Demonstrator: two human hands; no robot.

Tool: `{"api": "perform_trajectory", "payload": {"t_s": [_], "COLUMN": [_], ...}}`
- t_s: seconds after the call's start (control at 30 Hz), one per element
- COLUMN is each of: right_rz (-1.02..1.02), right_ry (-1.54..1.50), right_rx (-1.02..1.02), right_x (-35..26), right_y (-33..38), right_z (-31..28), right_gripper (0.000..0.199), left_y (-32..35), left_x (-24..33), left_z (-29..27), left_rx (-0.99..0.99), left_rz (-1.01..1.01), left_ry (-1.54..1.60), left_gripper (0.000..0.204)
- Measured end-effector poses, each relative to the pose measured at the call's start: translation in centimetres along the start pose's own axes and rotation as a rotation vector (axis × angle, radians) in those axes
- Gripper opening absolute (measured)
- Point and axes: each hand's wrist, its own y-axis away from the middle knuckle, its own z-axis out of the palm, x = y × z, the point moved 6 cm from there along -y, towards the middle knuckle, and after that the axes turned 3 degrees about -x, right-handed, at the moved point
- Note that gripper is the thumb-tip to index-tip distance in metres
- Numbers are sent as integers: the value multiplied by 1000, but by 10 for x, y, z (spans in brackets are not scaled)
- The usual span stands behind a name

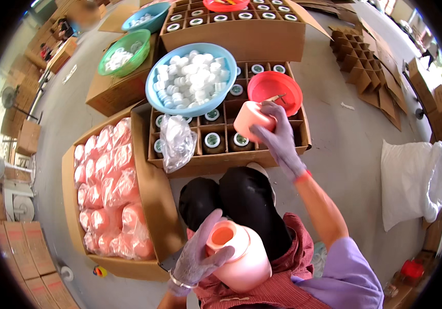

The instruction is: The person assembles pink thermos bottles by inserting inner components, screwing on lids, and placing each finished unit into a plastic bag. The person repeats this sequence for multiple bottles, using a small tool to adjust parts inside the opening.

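Presently, two gloved hands are engaged. The left hand [200, 255] is closed round a pink bottle [246, 260] in the wearer's lap; its mouth faces up, uncovered. The right hand [277, 131] grips a smaller-looking pink piece [252, 121] over the divided carton, apart from the bottle. Whether this piece is a lid or another vessel cannot be determined. The step in hand is judged to be handling of these two parts; if they belong together, the next move calls for a steady bottle and the piece brought squarely over its mouth.

Containers, left to right: a tall carton [154, 198] holds rows of pink items [110, 183] in clear plastic. Behind it, a green basin [137, 61] carries white pieces. A crumpled clear bag [177, 144] lies at the near left of the divided carton [226, 163]. A blue basin [184, 108], heaped with white caps [195, 77], sits on that carton, whose cells contain dark jars [213, 144] with white-rimmed lids. Right of it, a red bowl [267, 82] holds a small pale implement [274, 98]. Farther right, a white sack [411, 180] stands on the floor, contents unseen.
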Motion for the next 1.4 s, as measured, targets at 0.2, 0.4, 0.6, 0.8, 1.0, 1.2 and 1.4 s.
{"api": "perform_trajectory", "payload": {"t_s": [0.2,0.4,0.6,0.8,1.0,1.2,1.4], "right_rz": [-195,-214,-541,-616,-605,-198,250], "right_ry": [782,1062,1768,2041,1847,1336,673], "right_rx": [252,275,-575,-753,-1050,-859,-180], "right_x": [160,198,205,220,209,169,101], "right_y": [-105,-149,-142,-115,-57,-9,32], "right_z": [-70,-95,-21,-10,-56,-103,-138], "right_gripper": [51,34,17,20,18,32,29], "left_y": [-19,-28,-27,-29,-23,-13,8], "left_x": [12,3,6,6,9,12,26], "left_z": [-4,-11,-9,-6,-8,2,-1], "left_rx": [-6,-105,-120,-103,-93,-110,-7], "left_rz": [-98,-268,-349,-331,-214,-229,-260], "left_ry": [26,32,102,223,42,256,391], "left_gripper": [90,91,83,76,68,71,71]}}
